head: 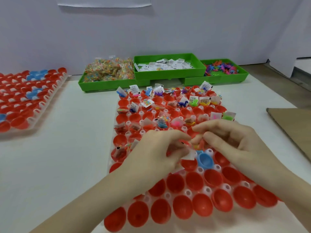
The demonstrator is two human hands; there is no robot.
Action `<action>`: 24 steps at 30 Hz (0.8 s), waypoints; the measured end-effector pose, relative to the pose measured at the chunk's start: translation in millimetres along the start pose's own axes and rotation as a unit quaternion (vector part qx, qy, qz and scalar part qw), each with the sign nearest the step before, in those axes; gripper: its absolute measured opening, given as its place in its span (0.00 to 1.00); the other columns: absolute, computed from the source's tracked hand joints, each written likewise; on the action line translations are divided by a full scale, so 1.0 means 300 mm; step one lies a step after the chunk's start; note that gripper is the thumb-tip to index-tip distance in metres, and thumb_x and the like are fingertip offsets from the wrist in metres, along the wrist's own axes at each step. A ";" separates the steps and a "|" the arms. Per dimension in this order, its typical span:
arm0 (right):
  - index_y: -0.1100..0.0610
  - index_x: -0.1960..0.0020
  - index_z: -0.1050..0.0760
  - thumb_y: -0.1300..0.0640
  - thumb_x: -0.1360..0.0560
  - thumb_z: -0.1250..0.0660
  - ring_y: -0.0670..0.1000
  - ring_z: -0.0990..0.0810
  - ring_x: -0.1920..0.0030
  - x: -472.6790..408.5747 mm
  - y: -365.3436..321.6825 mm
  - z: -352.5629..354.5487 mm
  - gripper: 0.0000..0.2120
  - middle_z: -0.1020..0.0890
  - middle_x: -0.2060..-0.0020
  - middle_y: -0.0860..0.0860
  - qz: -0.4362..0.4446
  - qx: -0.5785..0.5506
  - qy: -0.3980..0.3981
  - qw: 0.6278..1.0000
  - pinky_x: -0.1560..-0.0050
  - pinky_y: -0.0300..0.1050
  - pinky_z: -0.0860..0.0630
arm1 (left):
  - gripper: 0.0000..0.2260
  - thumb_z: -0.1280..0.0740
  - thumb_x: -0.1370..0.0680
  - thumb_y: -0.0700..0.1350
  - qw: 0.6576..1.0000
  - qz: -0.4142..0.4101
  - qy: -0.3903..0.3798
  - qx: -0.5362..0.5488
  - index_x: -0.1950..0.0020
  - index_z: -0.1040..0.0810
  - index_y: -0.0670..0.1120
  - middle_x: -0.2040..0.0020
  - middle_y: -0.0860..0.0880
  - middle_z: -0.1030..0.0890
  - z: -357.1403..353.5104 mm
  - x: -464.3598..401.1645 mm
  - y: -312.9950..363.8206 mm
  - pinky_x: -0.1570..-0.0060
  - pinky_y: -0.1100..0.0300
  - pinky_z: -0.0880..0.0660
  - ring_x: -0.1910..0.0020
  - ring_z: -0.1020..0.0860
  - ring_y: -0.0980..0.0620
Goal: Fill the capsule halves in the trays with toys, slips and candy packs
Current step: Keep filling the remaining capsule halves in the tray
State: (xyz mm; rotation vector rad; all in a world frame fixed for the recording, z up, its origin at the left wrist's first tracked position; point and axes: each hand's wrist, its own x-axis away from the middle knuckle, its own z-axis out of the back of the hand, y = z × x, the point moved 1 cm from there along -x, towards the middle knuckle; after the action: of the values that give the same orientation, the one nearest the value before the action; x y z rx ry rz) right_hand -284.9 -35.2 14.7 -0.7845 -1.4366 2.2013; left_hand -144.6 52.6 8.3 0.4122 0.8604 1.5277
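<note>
Two rows of empty red capsule halves (183, 208) sit nearest us, mouths up in the clear tray (207, 190) so each cup stays put while we load it. Just beyond them our hands meet over the middle of the tray. Our left hand (158, 150) has its fingers curled, pinching a white slip (189, 155) and what looks like a small candy pack; our right hand (235, 140) curls toward it, fingertips pinching a small orange toy (201, 143), though blur keeps us from telling its shape. We judge both hands are gathering one set above the red half beside the lone blue half (205, 160), so the pieces can go in together.

Farther out, the back rows already hold toys, slips and packs, which suggests filling runs from far to near and is roughly half done. Behind the tray, three green bins stand within reach: candy packs (107, 69) on the left, slips (168, 64) in the raised middle one, toys (220, 68) on the right. A second tray of capsule halves (25, 98) waits far left, and cardboard (292, 128) lies at the right.
</note>
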 end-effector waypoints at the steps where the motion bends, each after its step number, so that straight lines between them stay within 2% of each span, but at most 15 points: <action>1: 0.50 0.55 0.22 0.55 0.33 0.38 0.41 0.18 0.60 0.006 0.006 0.001 0.09 0.16 0.62 0.44 -0.004 -0.005 0.023 1.000 0.57 0.28 0.25 | 0.09 0.31 0.26 0.42 1.000 -0.009 -0.007 -0.026 0.46 0.19 0.49 0.56 0.55 0.16 -0.010 -0.002 0.000 0.53 0.72 0.27 0.53 0.23 0.63; 4: 0.50 0.62 0.21 0.59 0.35 0.33 0.43 0.17 0.62 0.019 0.020 0.007 0.05 0.16 0.64 0.46 -0.009 -0.010 0.052 0.999 0.59 0.32 0.23 | 0.08 0.32 0.25 0.44 0.998 -0.023 -0.020 -0.061 0.47 0.18 0.50 0.56 0.55 0.16 -0.027 -0.009 0.005 0.53 0.69 0.27 0.54 0.22 0.60; 7: 0.49 0.64 0.20 0.65 0.33 0.30 0.43 0.17 0.64 0.029 0.024 0.009 0.10 0.17 0.67 0.43 -0.016 0.028 0.032 0.999 0.62 0.30 0.24 | 0.07 0.31 0.26 0.43 0.997 -0.035 -0.030 -0.066 0.49 0.17 0.48 0.58 0.53 0.16 -0.029 -0.016 0.009 0.55 0.68 0.27 0.56 0.23 0.59; 11: 0.46 0.65 0.20 0.50 0.37 0.32 0.42 0.18 0.65 0.055 0.007 0.017 0.03 0.18 0.69 0.43 0.015 -0.022 0.056 0.998 0.63 0.29 0.24 | 0.06 0.30 0.27 0.41 0.999 -0.033 -0.002 0.004 0.52 0.16 0.47 0.62 0.60 0.19 -0.013 -0.006 0.016 0.61 0.73 0.29 0.59 0.22 0.61; 14: 0.45 0.63 0.20 0.39 0.39 0.30 0.42 0.18 0.65 0.089 0.006 0.022 0.11 0.17 0.68 0.42 0.037 -0.047 0.059 0.996 0.63 0.30 0.23 | 0.06 0.28 0.29 0.39 0.997 -0.051 0.006 0.049 0.54 0.16 0.47 0.63 0.62 0.20 -0.004 0.019 0.022 0.62 0.77 0.31 0.61 0.22 0.66; 17: 0.45 0.63 0.21 0.34 0.40 0.30 0.42 0.18 0.65 0.120 0.009 0.013 0.16 0.17 0.67 0.41 0.030 -0.022 0.050 0.998 0.62 0.30 0.23 | 0.06 0.28 0.29 0.39 0.997 -0.062 0.006 0.050 0.54 0.16 0.46 0.63 0.61 0.19 -0.005 0.036 0.026 0.62 0.78 0.32 0.61 0.22 0.65; 19: 0.44 0.61 0.21 0.36 0.39 0.30 0.41 0.18 0.64 0.139 0.014 0.005 0.13 0.17 0.65 0.40 0.034 0.031 0.055 0.997 0.61 0.28 0.24 | 0.07 0.28 0.29 0.38 0.996 -0.056 0.012 0.063 0.53 0.17 0.46 0.63 0.62 0.20 0.000 0.038 0.025 0.62 0.77 0.31 0.61 0.21 0.66; 21: 0.43 0.61 0.20 0.46 0.36 0.26 0.40 0.18 0.64 0.153 0.022 -0.004 0.06 0.18 0.63 0.40 0.048 0.097 0.063 0.992 0.60 0.26 0.25 | 0.07 0.28 0.29 0.37 0.996 -0.054 0.028 0.068 0.54 0.17 0.46 0.63 0.62 0.20 0.013 0.041 0.025 0.62 0.76 0.30 0.62 0.21 0.65; 24: 0.44 0.53 0.23 0.57 0.34 0.27 0.38 0.20 0.61 0.160 0.020 -0.014 0.13 0.19 0.64 0.44 0.091 0.201 0.059 0.974 0.57 0.25 0.27 | 0.07 0.28 0.29 0.38 0.995 -0.045 0.057 0.073 0.54 0.18 0.48 0.62 0.57 0.18 0.044 0.042 0.027 0.63 0.75 0.30 0.62 0.21 0.62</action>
State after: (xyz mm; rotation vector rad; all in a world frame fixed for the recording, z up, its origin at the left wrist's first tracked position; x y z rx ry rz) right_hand -319.0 -5.9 -3.6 -0.9073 -0.8476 2.4238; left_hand -143.0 68.8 19.9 0.3886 1.0709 1.4215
